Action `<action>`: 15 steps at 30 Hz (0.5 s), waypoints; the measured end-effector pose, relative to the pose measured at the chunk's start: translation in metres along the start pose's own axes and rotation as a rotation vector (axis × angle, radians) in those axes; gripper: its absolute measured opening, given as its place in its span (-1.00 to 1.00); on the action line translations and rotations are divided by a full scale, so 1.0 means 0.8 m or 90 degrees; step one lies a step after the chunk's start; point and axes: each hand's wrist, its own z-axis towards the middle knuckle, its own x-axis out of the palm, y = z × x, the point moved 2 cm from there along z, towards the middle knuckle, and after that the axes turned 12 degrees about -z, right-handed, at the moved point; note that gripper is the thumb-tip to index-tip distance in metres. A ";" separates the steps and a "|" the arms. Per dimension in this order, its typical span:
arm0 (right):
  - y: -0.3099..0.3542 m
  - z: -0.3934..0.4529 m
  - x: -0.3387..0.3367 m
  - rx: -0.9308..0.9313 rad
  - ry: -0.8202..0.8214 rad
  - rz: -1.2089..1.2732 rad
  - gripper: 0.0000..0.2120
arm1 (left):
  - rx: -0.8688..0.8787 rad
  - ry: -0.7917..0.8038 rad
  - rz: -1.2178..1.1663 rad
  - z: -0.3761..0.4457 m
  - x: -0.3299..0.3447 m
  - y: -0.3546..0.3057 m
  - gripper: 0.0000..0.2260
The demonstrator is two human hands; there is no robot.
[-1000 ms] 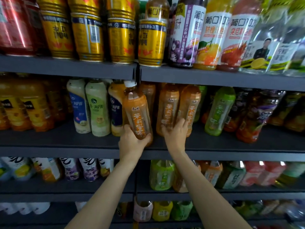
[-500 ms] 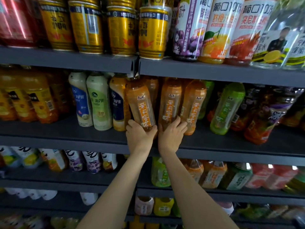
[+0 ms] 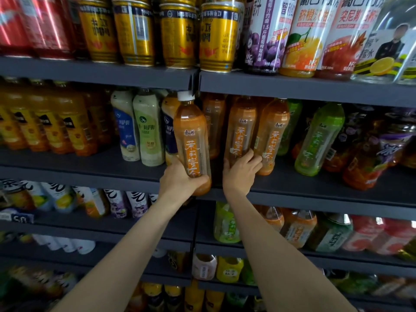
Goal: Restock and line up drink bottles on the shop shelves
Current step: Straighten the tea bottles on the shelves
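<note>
Left hand [image 3: 180, 180] grips the base of an orange tea bottle [image 3: 192, 140], fingers curled round the bottom, thumb on the front near the label's foot. The bottle stands roughly upright, long axis vertical with a slight lean, white cap [image 3: 186, 95] just under the front lip of the upper shelf [image 3: 292, 88]. Its base sits at the front edge of the middle shelf [image 3: 315, 199], partly overhanging, near the seam between the two shelf sections.

Right hand [image 3: 242, 171] rests on the lower part of the second orange bottle [image 3: 242, 129], fingers spread and lightly curved against it and the third orange bottle [image 3: 273, 136] beside it; looks like a steadying push rather than a full wrap, thumb side hidden.

Key relation: the gap for the held bottle lies straight back and slightly right of the left hand, between it and the right hand's bottles. Another orange bottle [image 3: 213, 124] stands deeper in that slot. Left hand is nearer, so it likely slides the bottle in, upright, keeping the cap clear of the upper shelf.

Outward: milky bottles [image 3: 148, 129] to the left, green bottle [image 3: 319, 138] to the right, gold cans [image 3: 177, 34] above.
</note>
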 end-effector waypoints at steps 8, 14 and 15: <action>-0.004 0.000 -0.002 0.007 0.022 0.049 -0.38 | -0.015 0.029 0.034 -0.011 -0.015 0.006 -0.38; -0.005 0.003 -0.002 0.004 0.022 0.050 -0.39 | -0.005 0.044 0.133 -0.033 -0.015 0.011 -0.46; -0.006 0.003 -0.003 0.004 0.025 0.048 -0.40 | 0.004 0.039 0.119 -0.033 -0.012 0.006 -0.46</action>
